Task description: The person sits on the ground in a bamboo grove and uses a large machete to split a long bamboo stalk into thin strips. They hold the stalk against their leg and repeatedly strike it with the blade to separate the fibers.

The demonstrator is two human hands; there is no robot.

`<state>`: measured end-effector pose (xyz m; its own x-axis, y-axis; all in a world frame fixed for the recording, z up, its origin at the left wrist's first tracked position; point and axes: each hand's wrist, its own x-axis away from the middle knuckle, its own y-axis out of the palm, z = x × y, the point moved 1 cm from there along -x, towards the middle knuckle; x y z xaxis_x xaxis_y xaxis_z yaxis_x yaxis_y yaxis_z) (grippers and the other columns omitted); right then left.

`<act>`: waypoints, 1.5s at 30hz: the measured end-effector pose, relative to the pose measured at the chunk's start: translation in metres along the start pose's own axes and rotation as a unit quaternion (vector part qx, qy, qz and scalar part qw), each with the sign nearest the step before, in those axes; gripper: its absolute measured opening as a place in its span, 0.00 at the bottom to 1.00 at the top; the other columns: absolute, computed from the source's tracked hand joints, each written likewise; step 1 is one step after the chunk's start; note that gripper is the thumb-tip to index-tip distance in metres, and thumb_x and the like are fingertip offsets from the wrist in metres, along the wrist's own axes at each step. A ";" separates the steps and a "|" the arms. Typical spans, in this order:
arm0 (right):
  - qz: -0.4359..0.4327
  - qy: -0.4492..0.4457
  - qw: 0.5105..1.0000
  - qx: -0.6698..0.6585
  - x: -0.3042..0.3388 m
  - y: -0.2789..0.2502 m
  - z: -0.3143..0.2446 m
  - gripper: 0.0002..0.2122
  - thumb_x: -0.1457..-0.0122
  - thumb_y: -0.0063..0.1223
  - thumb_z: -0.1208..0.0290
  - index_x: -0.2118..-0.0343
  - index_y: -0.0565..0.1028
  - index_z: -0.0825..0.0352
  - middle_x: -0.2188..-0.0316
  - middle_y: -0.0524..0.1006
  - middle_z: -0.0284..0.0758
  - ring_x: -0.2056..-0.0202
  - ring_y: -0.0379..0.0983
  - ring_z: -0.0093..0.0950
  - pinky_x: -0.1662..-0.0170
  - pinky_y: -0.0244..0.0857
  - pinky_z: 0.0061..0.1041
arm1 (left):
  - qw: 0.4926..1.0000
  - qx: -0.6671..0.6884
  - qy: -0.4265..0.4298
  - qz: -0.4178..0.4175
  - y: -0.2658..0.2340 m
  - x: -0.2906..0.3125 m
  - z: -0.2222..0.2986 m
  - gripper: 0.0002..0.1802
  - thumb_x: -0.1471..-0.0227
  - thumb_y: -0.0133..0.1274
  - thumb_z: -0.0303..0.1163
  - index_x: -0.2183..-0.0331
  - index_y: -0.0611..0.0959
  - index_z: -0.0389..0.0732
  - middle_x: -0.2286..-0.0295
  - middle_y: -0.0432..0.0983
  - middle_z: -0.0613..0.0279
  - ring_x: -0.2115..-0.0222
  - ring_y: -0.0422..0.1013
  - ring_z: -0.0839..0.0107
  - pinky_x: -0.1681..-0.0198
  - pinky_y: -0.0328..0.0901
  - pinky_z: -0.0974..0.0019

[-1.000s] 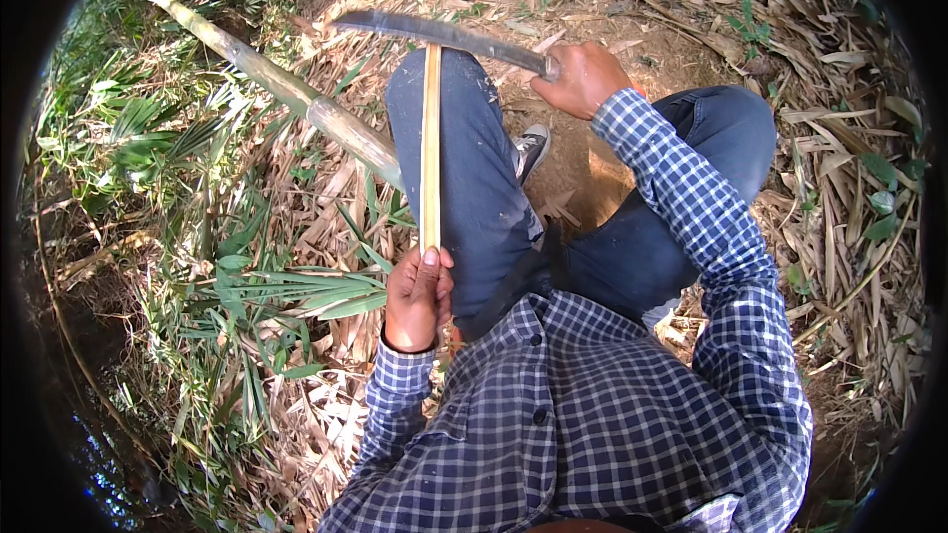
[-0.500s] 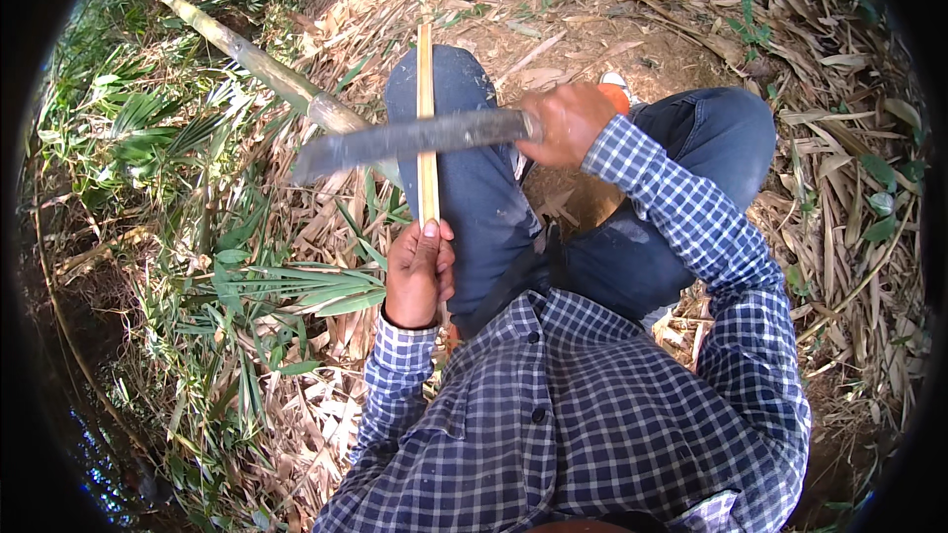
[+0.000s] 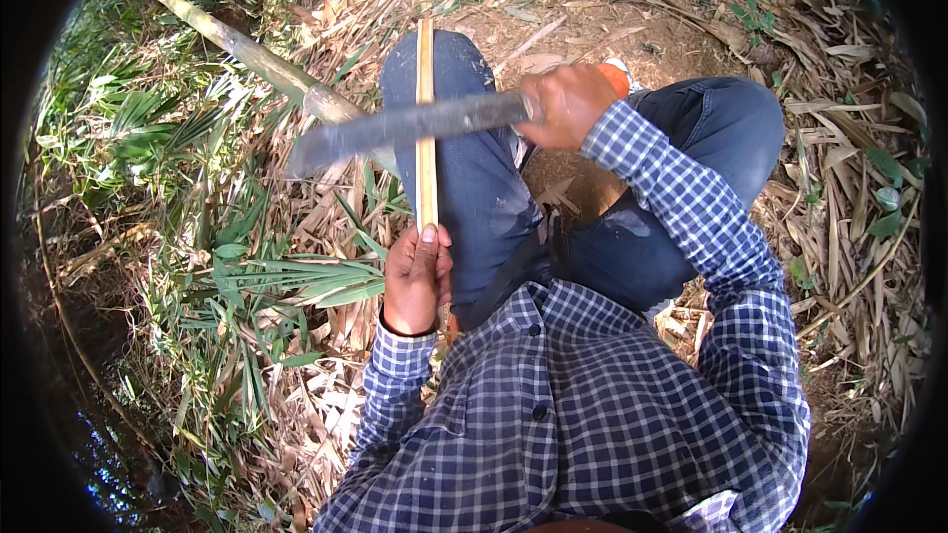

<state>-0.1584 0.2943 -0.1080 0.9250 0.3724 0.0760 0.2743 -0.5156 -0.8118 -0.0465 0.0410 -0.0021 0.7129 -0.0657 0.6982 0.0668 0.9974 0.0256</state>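
My left hand [image 3: 417, 276] is closed on the near end of a split bamboo strip [image 3: 426, 183], thumb on top. The pale yellow strip points away from me along my left thigh, its far end by the knee. My right hand [image 3: 568, 106] grips the handle of a machete [image 3: 415, 124]. Its broad dark blade lies crosswise over the middle of the strip, tip to the left, slightly blurred. Whether the edge touches the strip I cannot tell. The handle is mostly hidden inside my fist.
A bamboo pole [image 3: 247, 54] slants from the far left toward my left knee. Green leaves [image 3: 306, 279] spread over the ground left of my left hand. Dry bamboo leaves [image 3: 849, 227] cover the ground on the right. My bent legs in dark trousers [image 3: 484, 188] lie under the work.
The machete blade has shifted slightly away from me along the strip, and its tip has moved a little left. My left hand keeps its hold, nearly still.
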 end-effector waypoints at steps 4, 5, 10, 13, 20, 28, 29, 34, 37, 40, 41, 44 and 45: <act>0.001 0.033 0.999 -0.011 -0.006 -0.017 -0.007 0.18 0.54 0.61 0.53 0.70 0.79 0.66 0.83 0.77 0.42 0.79 0.77 0.41 0.70 0.72 0.40 | 1.000 -0.008 0.001 0.010 0.000 0.005 0.003 0.14 0.33 0.38 0.36 0.67 0.73 0.40 0.85 0.59 0.72 0.91 0.51 0.84 0.89 0.48 0.77; -0.010 -0.006 1.000 -0.017 0.001 -0.015 -0.012 0.18 0.54 0.60 0.53 0.71 0.79 0.65 0.83 0.77 0.42 0.79 0.77 0.41 0.70 0.72 0.40 | 1.000 -0.008 -0.002 0.013 0.002 0.004 0.004 0.14 0.33 0.38 0.37 0.67 0.73 0.40 0.85 0.59 0.72 0.91 0.51 0.84 0.89 0.48 0.77; -0.023 0.033 0.999 -0.007 -0.009 -0.017 -0.003 0.17 0.53 0.58 0.54 0.72 0.79 0.64 0.84 0.77 0.42 0.80 0.76 0.39 0.73 0.71 0.40 | 1.000 -0.014 0.005 0.006 -0.002 0.009 -0.001 0.14 0.33 0.38 0.37 0.67 0.73 0.40 0.85 0.59 0.72 0.91 0.51 0.84 0.89 0.47 0.77; 0.021 0.040 0.999 -0.006 -0.009 -0.016 0.006 0.15 0.53 0.58 0.55 0.73 0.79 0.64 0.85 0.76 0.41 0.81 0.76 0.38 0.74 0.71 0.38 | 1.000 0.012 -0.011 0.002 -0.003 0.014 0.000 0.14 0.33 0.38 0.37 0.67 0.73 0.40 0.85 0.58 0.72 0.90 0.51 0.84 0.89 0.47 0.77; 0.010 0.010 1.000 0.007 -0.005 -0.009 0.005 0.15 0.54 0.60 0.55 0.71 0.79 0.64 0.85 0.76 0.42 0.80 0.76 0.41 0.73 0.71 0.41 | 1.000 -0.026 0.009 0.008 -0.006 0.014 -0.008 0.14 0.33 0.40 0.38 0.67 0.73 0.40 0.85 0.59 0.72 0.90 0.51 0.85 0.89 0.47 0.77; 0.022 -0.040 0.999 -0.011 0.004 -0.004 -0.003 0.14 0.55 0.60 0.57 0.70 0.79 0.63 0.84 0.77 0.40 0.79 0.76 0.40 0.73 0.70 0.40 | 1.000 -0.007 -0.006 -0.001 -0.006 0.006 -0.002 0.14 0.33 0.39 0.38 0.67 0.73 0.41 0.85 0.58 0.73 0.91 0.50 0.84 0.89 0.46 0.77; 0.029 -0.055 0.998 -0.004 0.003 -0.002 -0.003 0.14 0.56 0.60 0.58 0.71 0.78 0.62 0.84 0.77 0.40 0.80 0.76 0.40 0.74 0.70 0.39 | 1.000 -0.008 -0.008 0.000 -0.007 0.006 -0.004 0.14 0.33 0.39 0.37 0.67 0.72 0.41 0.85 0.58 0.73 0.91 0.50 0.84 0.89 0.46 0.77; 0.070 0.089 0.994 -0.013 -0.020 -0.016 0.018 0.13 0.54 0.59 0.58 0.71 0.79 0.63 0.85 0.76 0.41 0.81 0.75 0.40 0.73 0.70 0.41 | 1.000 -0.011 0.002 -0.006 -0.012 0.016 -0.004 0.14 0.33 0.39 0.37 0.68 0.72 0.40 0.85 0.58 0.72 0.91 0.50 0.84 0.89 0.47 0.77; 0.015 0.027 1.000 -0.003 -0.007 -0.017 0.000 0.16 0.53 0.59 0.55 0.71 0.80 0.65 0.84 0.76 0.43 0.80 0.76 0.42 0.71 0.72 0.41 | 1.000 -0.013 0.000 -0.002 -0.015 0.013 -0.010 0.14 0.33 0.39 0.37 0.68 0.72 0.40 0.85 0.59 0.72 0.91 0.51 0.84 0.89 0.48 0.77; 0.037 -0.024 0.999 0.009 -0.001 -0.009 0.002 0.15 0.53 0.58 0.56 0.72 0.80 0.64 0.85 0.76 0.41 0.82 0.75 0.38 0.74 0.72 0.39 | 1.000 -0.011 -0.001 -0.007 -0.018 0.013 -0.009 0.14 0.33 0.39 0.37 0.67 0.73 0.40 0.85 0.59 0.72 0.91 0.51 0.84 0.89 0.48 0.77; 0.041 0.000 0.999 0.013 -0.006 -0.013 0.004 0.14 0.53 0.58 0.57 0.72 0.79 0.64 0.86 0.76 0.40 0.84 0.74 0.36 0.76 0.71 0.38 | 1.000 -0.026 0.002 -0.005 -0.019 0.014 -0.009 0.14 0.33 0.39 0.37 0.67 0.73 0.40 0.85 0.59 0.72 0.90 0.51 0.84 0.88 0.49 0.77; 0.054 0.106 0.993 -0.018 -0.020 -0.014 0.026 0.15 0.51 0.57 0.58 0.72 0.79 0.67 0.87 0.75 0.40 0.85 0.73 0.35 0.77 0.70 0.38 | 1.000 -0.014 0.007 -0.014 -0.020 0.016 -0.010 0.14 0.33 0.39 0.37 0.67 0.73 0.39 0.85 0.59 0.73 0.90 0.52 0.84 0.88 0.49 0.78; 0.091 0.103 0.990 -0.012 -0.018 -0.016 0.034 0.15 0.50 0.57 0.57 0.72 0.79 0.68 0.87 0.74 0.40 0.85 0.74 0.36 0.77 0.70 0.38 | 0.999 -0.029 0.011 -0.008 -0.018 0.016 -0.009 0.14 0.33 0.39 0.37 0.67 0.73 0.39 0.85 0.59 0.73 0.90 0.52 0.84 0.88 0.49 0.78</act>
<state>-0.1879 0.3221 -0.1164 0.9931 0.1066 0.0481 0.1013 -0.5783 -0.8095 -0.0300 0.0213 0.0019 0.7270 -0.0833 0.6816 0.1179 0.9930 -0.0044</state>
